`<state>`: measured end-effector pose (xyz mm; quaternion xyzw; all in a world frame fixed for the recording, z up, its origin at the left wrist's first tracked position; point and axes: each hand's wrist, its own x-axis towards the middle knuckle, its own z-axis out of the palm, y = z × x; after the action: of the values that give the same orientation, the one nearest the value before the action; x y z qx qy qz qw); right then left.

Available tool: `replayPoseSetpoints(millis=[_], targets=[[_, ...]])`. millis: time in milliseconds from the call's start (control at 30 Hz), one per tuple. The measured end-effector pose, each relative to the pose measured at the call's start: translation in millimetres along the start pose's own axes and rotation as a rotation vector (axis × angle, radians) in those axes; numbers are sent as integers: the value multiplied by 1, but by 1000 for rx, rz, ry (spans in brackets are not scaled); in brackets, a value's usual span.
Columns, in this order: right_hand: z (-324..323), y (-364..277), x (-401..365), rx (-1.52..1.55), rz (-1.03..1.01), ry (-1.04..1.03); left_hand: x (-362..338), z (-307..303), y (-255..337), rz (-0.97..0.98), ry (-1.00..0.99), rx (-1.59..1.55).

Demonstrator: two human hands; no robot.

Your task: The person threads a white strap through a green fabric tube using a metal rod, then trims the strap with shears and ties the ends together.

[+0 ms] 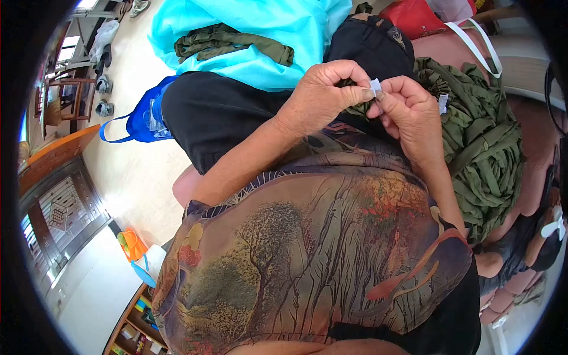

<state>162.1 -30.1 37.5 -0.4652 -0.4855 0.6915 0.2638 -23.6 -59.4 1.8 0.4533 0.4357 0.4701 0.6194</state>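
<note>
My left hand (pixel 325 92) pinches a small white fabric label (pixel 375 86) between thumb and fingertips. My right hand (pixel 411 112) is closed at the label's right edge, thumb against bent fingers. Both hands meet above my lap, close together. Some dark green cloth shows just beneath the fingers, partly hidden by them. To the right lies a large crumpled heap of green cloth (pixel 485 148), gathered in folds. A second white label (pixel 443 103) sticks up from its near-left edge, beside my right hand.
Ahead, a turquoise sheet (pixel 248 65) carries a folded green cloth strip (pixel 234 46). A blue bag (pixel 142 118) stands left of my knee. A red bag (pixel 411 18) with white handles lies at upper right. Shoes (pixel 104 94) and a wooden chair (pixel 65 100) are on the left.
</note>
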Motion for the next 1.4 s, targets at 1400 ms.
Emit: replayPoseSetpoints(millis=[1400], targets=[[-23, 19, -1, -128, 37, -85, -2, 6, -14, -1, -39, 389]])
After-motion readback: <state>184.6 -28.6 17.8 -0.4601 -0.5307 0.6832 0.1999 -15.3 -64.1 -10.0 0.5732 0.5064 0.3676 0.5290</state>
